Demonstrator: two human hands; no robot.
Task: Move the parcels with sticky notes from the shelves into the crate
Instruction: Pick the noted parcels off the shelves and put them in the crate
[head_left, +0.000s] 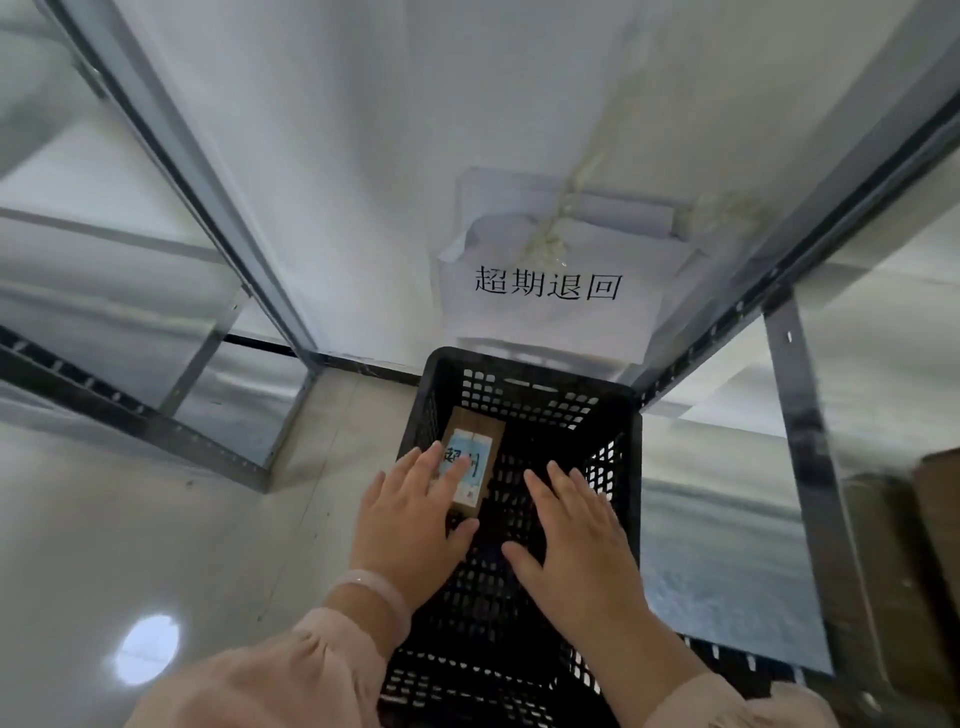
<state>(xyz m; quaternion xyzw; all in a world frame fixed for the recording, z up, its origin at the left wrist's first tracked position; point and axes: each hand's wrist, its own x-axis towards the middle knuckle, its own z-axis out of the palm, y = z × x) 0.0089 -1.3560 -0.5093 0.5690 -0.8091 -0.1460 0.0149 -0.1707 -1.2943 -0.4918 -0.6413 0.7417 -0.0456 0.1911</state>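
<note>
The black crate stands on the floor against the wall, under a paper sign at twelve o'clock. One brown parcel lies in its ten-o'clock corner, blue sticky note facing up. Both hands hover flat with fingers spread, gripping nothing — the left hand over the parcel, probably seating it, the right hand over bare crate floor.

Both arms wore loose, pale pink fabric sleeves — soft and gathered into small folds at the cuffs. A translucent, milky pink bangle circled the wrist of the left hand; the right hand was bare — no rings or watch showed.
</note>
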